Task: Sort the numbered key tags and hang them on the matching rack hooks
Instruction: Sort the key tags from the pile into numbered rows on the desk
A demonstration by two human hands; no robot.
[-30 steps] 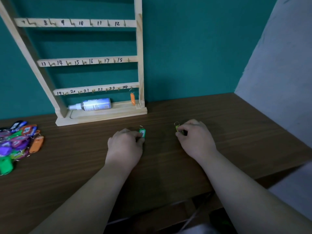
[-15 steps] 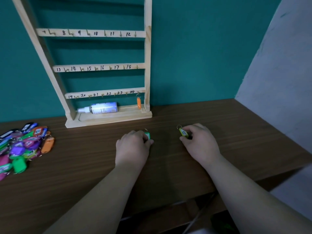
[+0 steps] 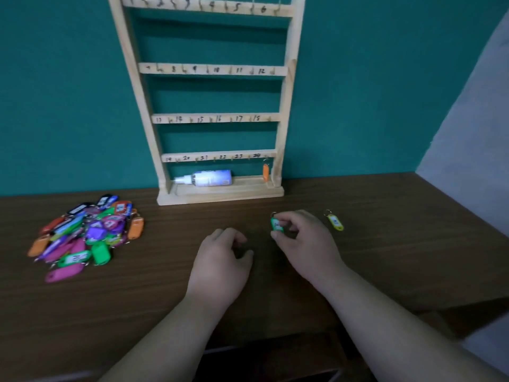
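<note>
A wooden rack with four numbered rails of hooks leans against the teal wall. One orange tag hangs on the last hook of the bottom rail. My right hand pinches a green key tag just above the table. A yellow tag lies loose on the table to its right. My left hand rests on the table with loosely curled fingers, holding nothing. A pile of coloured tags lies at the left.
A white spray bottle lies on the rack's base tray. The brown wooden table ends at a grey wall on the right, with its front edge near my forearms.
My right hand let the yellow tag go and took the green tag from my left hand. My left hand drew back. The camera tilted up, showing the rack's top rail.
</note>
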